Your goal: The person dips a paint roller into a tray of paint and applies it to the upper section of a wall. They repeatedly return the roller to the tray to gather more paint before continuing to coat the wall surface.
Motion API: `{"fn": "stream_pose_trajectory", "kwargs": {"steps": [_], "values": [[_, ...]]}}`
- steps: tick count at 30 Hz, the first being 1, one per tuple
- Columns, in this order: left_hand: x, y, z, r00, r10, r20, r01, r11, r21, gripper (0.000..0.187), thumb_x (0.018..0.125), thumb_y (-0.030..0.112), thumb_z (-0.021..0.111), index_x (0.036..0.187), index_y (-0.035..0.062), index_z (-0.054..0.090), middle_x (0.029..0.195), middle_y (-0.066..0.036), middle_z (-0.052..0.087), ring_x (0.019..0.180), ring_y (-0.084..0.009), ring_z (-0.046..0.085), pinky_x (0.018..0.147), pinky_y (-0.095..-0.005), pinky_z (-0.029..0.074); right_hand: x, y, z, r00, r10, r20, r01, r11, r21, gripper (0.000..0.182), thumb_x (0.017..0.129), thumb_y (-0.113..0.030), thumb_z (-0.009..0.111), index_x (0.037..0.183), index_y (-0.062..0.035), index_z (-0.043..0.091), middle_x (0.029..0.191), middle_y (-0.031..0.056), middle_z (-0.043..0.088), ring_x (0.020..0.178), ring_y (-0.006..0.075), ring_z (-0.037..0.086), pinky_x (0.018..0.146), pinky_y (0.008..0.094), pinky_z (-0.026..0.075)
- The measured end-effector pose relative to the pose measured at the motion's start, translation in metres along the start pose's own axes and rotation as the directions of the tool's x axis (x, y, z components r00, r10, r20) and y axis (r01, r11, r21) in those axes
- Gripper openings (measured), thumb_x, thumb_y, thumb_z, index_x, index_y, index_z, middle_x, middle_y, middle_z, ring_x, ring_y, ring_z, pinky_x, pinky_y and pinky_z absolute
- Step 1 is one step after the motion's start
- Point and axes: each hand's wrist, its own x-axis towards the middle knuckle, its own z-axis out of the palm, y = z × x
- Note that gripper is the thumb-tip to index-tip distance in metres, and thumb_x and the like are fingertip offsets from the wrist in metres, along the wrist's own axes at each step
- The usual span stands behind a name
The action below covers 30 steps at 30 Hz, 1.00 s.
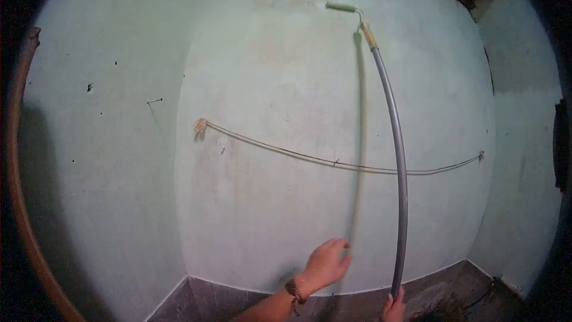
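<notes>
evidently, the right hand (393,309) wraps the pole (397,137) low, giving the roller (341,7) high reach; the left hand (325,263) hangs loosely open.

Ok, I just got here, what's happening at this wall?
One person is handling a paint roller on a long pole. The right hand grips the pole low down, while the left hand is off it, raised and holding nothing. The roller is high up at the pale green wall; whether it touches isn't clear. The pole crosses in front of a sagging cord strung along the wall.
</notes>
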Motion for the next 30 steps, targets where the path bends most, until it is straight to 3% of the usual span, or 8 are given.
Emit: {"fn": "stream_pose_trajectory", "kwargs": {"steps": [3, 6, 11, 13, 18, 24, 28, 30], "values": [[0.033, 0.042, -0.01, 0.928, 0.331, 0.168, -0.365, 0.896, 0.252, 0.055, 0.074, 0.016, 0.066, 0.123, 0.0034, 0.044, 0.123, -0.022, 0.043, 0.109, -0.0329, 0.047, 0.085, -0.0419, 0.042, -0.01, 0.052, -0.002, 0.925, -0.363, -0.114, 0.344, 0.926, -0.153, 0.047, 0.095, -0.023, 0.041, 0.136, -0.0044, 0.03, 0.091, 0.0325, 0.058, 0.082, 0.0469, 0.057, 0.069, 0.0495, 0.046], [0.095, 0.084, -0.018, 0.773, 0.622, 0.125, -0.579, 0.611, 0.54, 0.071, 0.07, 0.007, 0.061, 0.136, 0.0079, 0.033, 0.137, -0.024, 0.031, 0.124, -0.0369, 0.037, 0.097, -0.053, 0.031, 0.021, -0.013, -0.045, 0.989, -0.149, 0.01, 0.15, 0.981, -0.122, 0.048, 0.095, -0.026, 0.041, 0.135, -0.0019, 0.03, 0.079, 0.0335, 0.058, 0.074, 0.0482, 0.058, 0.061, 0.0508, 0.045], [0.239, 0.111, -0.042, 0.574, 0.819, 0.019, -0.512, 0.341, 0.788, 0.068, 0.071, 0.006, 0.056, 0.136, 0.0126, 0.037, 0.138, -0.022, 0.035, 0.13, -0.0378, 0.032, 0.105, -0.0586, 0.018, 0.112, -0.119, -0.079, 0.944, -0.315, -0.098, 0.308, 0.948, -0.085, 0.047, 0.094, -0.023, 0.043, 0.134, -0.0044, 0.028, 0.082, 0.0327, 0.059, 0.078, 0.0515, 0.057, 0.067, 0.0553, 0.045], [0.28, 0.131, -0.069, 0.696, 0.716, -0.052, -0.361, 0.411, 0.837, 0.05, 0.08, 0.011, 0.051, 0.129, 0.0173, 0.048, 0.122, -0.019, 0.049, 0.125, -0.0369, 0.037, 0.105, -0.0597, 0.016, 0.141, -0.162, -0.083, 0.884, -0.442, -0.151, 0.442, 0.896, -0.033, 0.043, 0.094, -0.023, 0.042, 0.131, -0.0028, 0.031, 0.08, 0.0324, 0.059, 0.078, 0.0518, 0.056, 0.066, 0.0556, 0.045], [0.305, 0.131, -0.061, 0.704, 0.691, -0.162, -0.156, 0.373, 0.915, 0.029, 0.079, 0.01, 0.054, 0.108, 0.0087, 0.054, 0.139, -0.024, 0.032, 0.134, -0.038, 0.023, 0.099, -0.0646, 0.022, 0.165, -0.178, -0.046, 0.836, -0.513, -0.194, 0.523, 0.852, 0.001, 0.04, 0.094, -0.023, 0.042, 0.126, -0.0016, 0.032, 0.075, 0.0323, 0.058, 0.072, 0.0509, 0.057, 0.062, 0.0566, 0.045], [0.183, 0.043, 0.013, 0.644, 0.764, -0.038, -0.539, 0.488, 0.687, 0.017, 0.071, 0.002, 0.056, 0.086, -0.0016, 0.049, 0.136, -0.037, 0.025, 0.126, -0.051, 0.03, 0.105, -0.0547, 0.03, 0.081, -0.043, 0.055, 0.91, -0.38, -0.169, 0.391, 0.92, 0.035, 0.028, 0.095, -0.024, 0.042, 0.112, -0.0018, 0.044, 0.062, 0.0234, 0.057, 0.056, 0.0428, 0.057, 0.05, 0.0515, 0.043], [0.093, 0.025, 0.047, 0.732, 0.681, 0.032, -0.562, 0.577, 0.593, 0.02, 0.07, 0.001, 0.057, 0.088, -0.0018, 0.049, 0.134, -0.038, 0.028, 0.125, -0.0532, 0.03, 0.104, -0.0537, 0.032, 0.009, -0.005, 0.036, 0.966, -0.156, 0.207, 0.122, 0.978, 0.166, 0.051, 0.093, -0.025, 0.045, 0.132, 0.005, 0.031, 0.083, 0.0263, 0.062, 0.071, 0.0436, 0.059, 0.065, 0.0464, 0.05], [0.073, 0.023, 0.053, 0.761, 0.648, 0.032, -0.574, 0.649, 0.5, 0.021, 0.071, 0.003, 0.059, 0.09, -0.0005, 0.051, 0.134, -0.038, 0.028, 0.126, -0.0541, 0.027, 0.104, -0.0529, 0.032, -0.01, 0.037, 0.055, 0.93, -0.359, 0.077, 0.36, 0.933, 0.008, 0.049, 0.093, -0.025, 0.045, 0.131, 0.0039, 0.035, 0.092, 0.0256, 0.061, 0.079, 0.0408, 0.059, 0.074, 0.0442, 0.05]]}}
